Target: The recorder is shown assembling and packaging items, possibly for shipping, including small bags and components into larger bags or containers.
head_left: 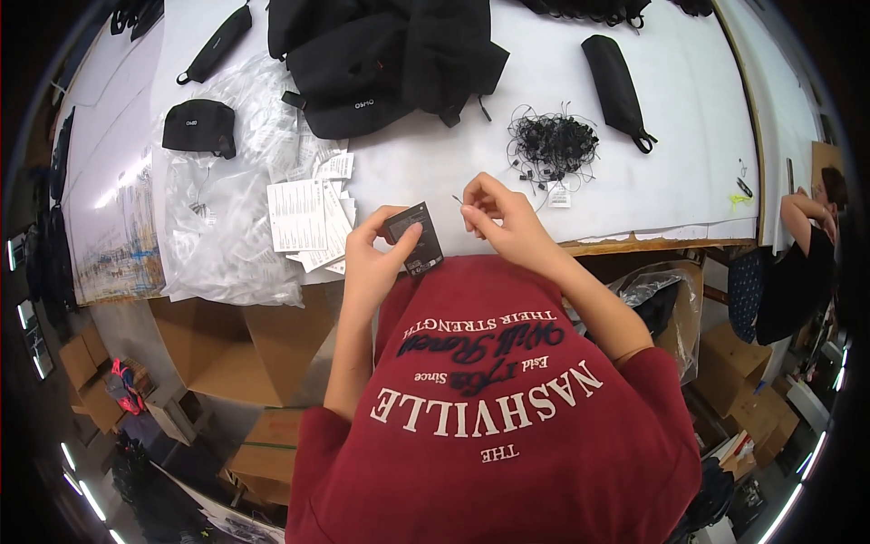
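Note:
My left hand (372, 249) grips a black printed hang tag (422, 247) by its edge, thumb on its face, just over the table's front edge. Close by on its right, my right hand (509, 220) is closed in a pinch. A thin dark string end (457, 199) pokes out from its fingertips toward the tag, apart from it; the rest is hidden. Beyond my right hand lies a tangled heap of black tag strings (553, 145) with a small white label (558, 195) at its near side. White printed paper slips (297, 216) are stacked loosely left of my left hand.
A clear plastic bag (231, 263) of slips lies left, a small black pouch (201, 125) on it. Black fabric bags (362, 82) are heaped at the back; long black pouches (614, 82) flank them. Cardboard boxes (245, 349) stand below the wooden table edge (648, 243). Another person (797, 263) sits far right.

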Tool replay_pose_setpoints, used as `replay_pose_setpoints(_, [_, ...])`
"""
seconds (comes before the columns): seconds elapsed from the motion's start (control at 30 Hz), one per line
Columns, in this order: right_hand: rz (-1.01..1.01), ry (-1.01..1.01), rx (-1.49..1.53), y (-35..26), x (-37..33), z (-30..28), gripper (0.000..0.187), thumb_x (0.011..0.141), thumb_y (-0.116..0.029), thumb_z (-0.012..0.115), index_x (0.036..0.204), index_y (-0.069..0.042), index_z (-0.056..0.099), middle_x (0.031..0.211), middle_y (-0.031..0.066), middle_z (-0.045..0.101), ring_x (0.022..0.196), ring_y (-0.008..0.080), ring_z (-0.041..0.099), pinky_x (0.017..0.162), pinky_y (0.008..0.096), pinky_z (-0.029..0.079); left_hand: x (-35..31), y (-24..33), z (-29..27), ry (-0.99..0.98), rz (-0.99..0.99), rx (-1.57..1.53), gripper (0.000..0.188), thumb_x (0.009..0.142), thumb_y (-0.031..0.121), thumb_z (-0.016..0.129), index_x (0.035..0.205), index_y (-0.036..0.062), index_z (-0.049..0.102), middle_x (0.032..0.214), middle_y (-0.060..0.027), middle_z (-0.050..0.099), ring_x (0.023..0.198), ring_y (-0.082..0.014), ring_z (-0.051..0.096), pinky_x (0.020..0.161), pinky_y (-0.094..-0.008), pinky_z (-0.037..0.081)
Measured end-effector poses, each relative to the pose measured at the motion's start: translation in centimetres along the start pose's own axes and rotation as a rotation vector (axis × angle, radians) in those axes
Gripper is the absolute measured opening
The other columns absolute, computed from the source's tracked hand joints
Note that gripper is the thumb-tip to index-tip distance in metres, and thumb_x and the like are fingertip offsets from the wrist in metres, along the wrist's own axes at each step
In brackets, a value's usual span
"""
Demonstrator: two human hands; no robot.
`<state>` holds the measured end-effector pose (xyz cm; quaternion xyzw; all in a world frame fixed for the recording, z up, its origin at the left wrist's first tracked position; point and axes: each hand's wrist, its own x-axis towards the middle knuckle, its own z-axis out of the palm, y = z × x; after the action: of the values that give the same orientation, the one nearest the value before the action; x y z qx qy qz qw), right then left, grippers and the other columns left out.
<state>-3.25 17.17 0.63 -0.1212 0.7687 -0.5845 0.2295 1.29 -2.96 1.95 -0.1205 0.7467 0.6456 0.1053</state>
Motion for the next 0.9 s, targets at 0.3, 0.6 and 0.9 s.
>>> replay_pose_setpoints(0.3, [-0.097, 0.201, 0.032, -2.6, -0.1, 1.5, 0.008, 0.082, -0.010, 0.064, 0.085, -0.004, 0.061, 0.050, -0.0005, 0.035, 0.047, 0.0074, 0.033, 0.047, 0.0254, 0.029, -0.6, 2.0, 1.7, 0.142, 0.199, 0.258, 0.017, 0.078, 0.009, 0.068, 0.091, 0.0007, 0.063, 0.074, -0.0035, 0.062, 0.064, -0.0102, 0.051, 0.061, -0.0241, 0.041])
replay_pose_setpoints(0.6, [-0.187, 0.261, -0.032, -2.3, 0.2, 1.2, 0.009, 0.081, -0.010, 0.068, 0.087, -0.006, 0.062, 0.053, -0.0010, 0.044, 0.048, 0.0072, 0.040, 0.048, 0.0241, 0.032, -0.9, 2.3, 1.6, 0.119, 0.300, 0.294, 0.017, 0.076, 0.004, 0.068, 0.093, 0.0016, 0.067, 0.075, -0.0056, 0.062, 0.063, -0.0137, 0.052, 0.060, -0.0261, 0.042])
replay_pose_setpoints(0.9, [-0.150, 0.078, 0.127, -2.7, -0.7, -1.0, 0.011, 0.078, -0.011, 0.072, 0.082, -0.005, 0.063, 0.056, -0.0017, 0.052, 0.052, 0.0058, 0.044, 0.052, 0.0211, 0.036, -0.5, 2.4, 0.5, -0.073, 0.458, 0.150, 0.014, 0.081, 0.003, 0.066, 0.094, 0.0013, 0.070, 0.083, -0.0082, 0.064, 0.077, -0.0169, 0.060, 0.068, -0.0272, 0.046])
